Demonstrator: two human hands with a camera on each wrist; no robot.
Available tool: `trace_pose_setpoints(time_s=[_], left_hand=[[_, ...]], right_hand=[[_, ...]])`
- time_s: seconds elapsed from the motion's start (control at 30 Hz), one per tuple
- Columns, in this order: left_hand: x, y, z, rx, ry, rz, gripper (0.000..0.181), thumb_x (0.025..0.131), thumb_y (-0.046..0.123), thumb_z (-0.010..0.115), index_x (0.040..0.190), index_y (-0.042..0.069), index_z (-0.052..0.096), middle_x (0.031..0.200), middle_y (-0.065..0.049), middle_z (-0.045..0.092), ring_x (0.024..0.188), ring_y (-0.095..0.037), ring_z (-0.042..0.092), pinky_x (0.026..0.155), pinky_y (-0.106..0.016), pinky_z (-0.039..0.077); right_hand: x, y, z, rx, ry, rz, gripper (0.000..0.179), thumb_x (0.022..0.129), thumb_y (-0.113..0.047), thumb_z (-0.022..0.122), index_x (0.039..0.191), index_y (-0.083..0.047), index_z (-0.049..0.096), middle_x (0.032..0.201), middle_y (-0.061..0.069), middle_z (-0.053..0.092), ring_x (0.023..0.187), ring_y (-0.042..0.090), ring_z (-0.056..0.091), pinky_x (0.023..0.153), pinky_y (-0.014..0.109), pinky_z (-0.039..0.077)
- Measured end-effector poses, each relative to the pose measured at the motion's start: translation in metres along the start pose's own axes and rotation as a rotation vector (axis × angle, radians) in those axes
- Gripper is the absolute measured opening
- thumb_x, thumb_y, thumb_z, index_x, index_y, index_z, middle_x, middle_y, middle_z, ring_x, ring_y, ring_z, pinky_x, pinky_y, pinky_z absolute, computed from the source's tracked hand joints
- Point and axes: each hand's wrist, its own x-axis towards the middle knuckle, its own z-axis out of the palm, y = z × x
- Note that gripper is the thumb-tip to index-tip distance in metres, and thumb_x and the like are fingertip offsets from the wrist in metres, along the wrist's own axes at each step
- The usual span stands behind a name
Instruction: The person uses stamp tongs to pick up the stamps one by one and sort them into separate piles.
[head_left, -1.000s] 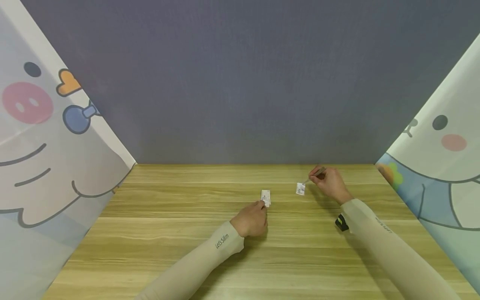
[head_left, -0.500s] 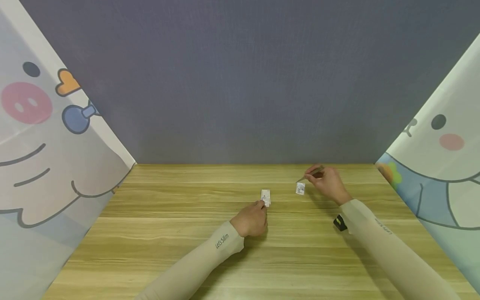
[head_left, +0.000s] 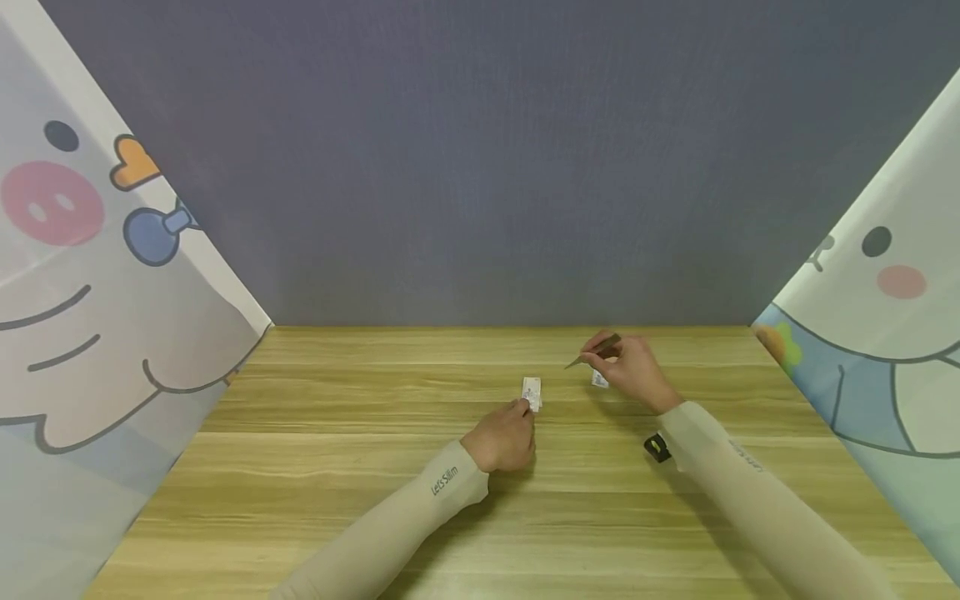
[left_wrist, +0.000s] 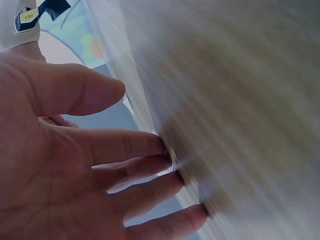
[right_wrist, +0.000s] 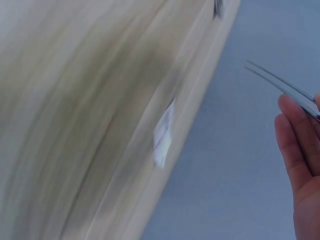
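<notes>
My left hand point(head_left: 504, 436) rests on the table with its fingertips at the lower end of a small stack of printed white paper slips point(head_left: 532, 387). In the left wrist view its fingers point(left_wrist: 127, 145) reach out nearly straight to the wood. My right hand point(head_left: 628, 372) pinches a pair of metal tweezers point(head_left: 607, 342), tips pointing left toward the stack. The right wrist view shows the tweezers point(right_wrist: 282, 82) with a narrow gap between the tips and nothing in it. A second printed slip point(head_left: 599, 380) lies right of the stack, partly hidden by the right hand.
The wood-grain table point(head_left: 337, 500) ends at a dark grey panel point(head_left: 480, 167) behind. Cartoon-printed panels point(head_left: 862, 333) flank both sides. A black piece with a yellow-green mark point(head_left: 657, 447) shows beside the right sleeve point(head_left: 750, 483).
My right hand has moved left with the tweezers, their tips passing from the right-hand slip toward the stack. The black piece moved along with that arm. My left hand has stayed put.
</notes>
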Motion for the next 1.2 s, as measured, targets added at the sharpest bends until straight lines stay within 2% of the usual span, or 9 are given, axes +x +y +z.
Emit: trace_pose_setpoints(time_s=[0.27,0.5,0.73,1.0,1.2], left_hand=[[0.003,-0.001,0.001,-0.015,-0.013,-0.012,0.042,0.098,0.024,0.048,0.130,-0.003,0.054,0.132,-0.008,0.048,0.126,-0.020,0.042,0.106,-0.024,0.031],[0.002,0.000,0.000,-0.037,-0.012,-0.018,0.041,0.098,0.024,0.049,0.128,-0.003,0.055,0.130,-0.008,0.049,0.124,-0.021,0.044,0.104,-0.024,0.034],[0.003,-0.001,0.000,-0.026,-0.002,-0.021,0.040,0.097,0.024,0.050,0.126,-0.003,0.057,0.125,-0.007,0.051,0.120,-0.019,0.047,0.101,-0.023,0.037],[0.003,-0.001,0.000,-0.015,0.000,-0.017,0.039,0.097,0.024,0.050,0.126,-0.003,0.057,0.122,-0.007,0.052,0.117,-0.019,0.048,0.100,-0.022,0.038],[0.004,-0.002,0.001,-0.014,-0.009,-0.020,0.040,0.098,0.025,0.050,0.127,-0.002,0.057,0.123,-0.007,0.051,0.118,-0.019,0.048,0.100,-0.022,0.038]], right_hand=[[0.008,-0.010,0.023,0.074,-0.029,-0.022,0.005,0.087,-0.011,0.069,0.085,-0.007,0.072,0.086,-0.002,0.067,0.070,0.012,0.066,0.054,0.027,0.053],[0.010,-0.011,0.037,0.106,-0.057,-0.013,0.006,0.087,-0.011,0.069,0.086,-0.006,0.072,0.084,-0.003,0.067,0.069,0.013,0.065,0.059,0.026,0.054],[0.012,-0.012,0.042,0.102,-0.060,-0.057,0.006,0.087,-0.010,0.070,0.084,-0.005,0.072,0.083,-0.003,0.067,0.068,0.009,0.064,0.060,0.026,0.055],[0.013,-0.012,0.043,0.056,-0.072,-0.005,0.008,0.088,-0.011,0.068,0.082,-0.008,0.072,0.083,-0.005,0.065,0.069,0.009,0.064,0.061,0.028,0.054],[0.014,-0.014,0.044,0.062,-0.065,-0.026,0.007,0.088,-0.010,0.068,0.082,-0.008,0.072,0.085,-0.003,0.066,0.069,0.010,0.065,0.060,0.027,0.055]])
